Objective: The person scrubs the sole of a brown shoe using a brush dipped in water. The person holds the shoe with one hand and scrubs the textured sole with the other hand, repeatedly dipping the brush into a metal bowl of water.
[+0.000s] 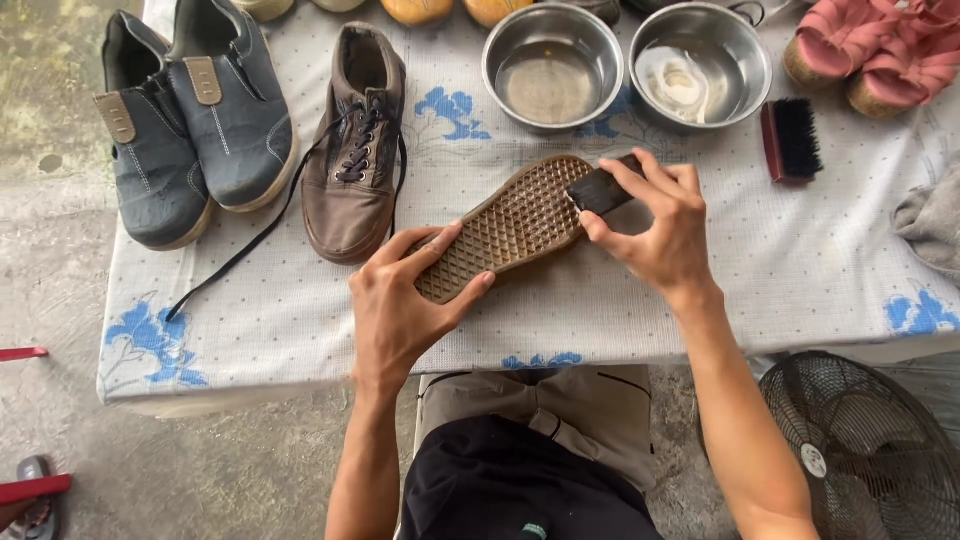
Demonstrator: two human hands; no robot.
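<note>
Shoe (pixel 500 228), sole up, is clasped at the heel by the left hand (pixel 400 300); a dark brush (pixel 603 189) is pinched in the right hand's (pixel 660 230) grip above the patterned counter (pixel 700 290).

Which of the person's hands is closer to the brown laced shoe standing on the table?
Left. The left hand holds the upturned shoe just below and right of the brown laced shoe; the right hand, holding a dark brush, is farther right.
</note>
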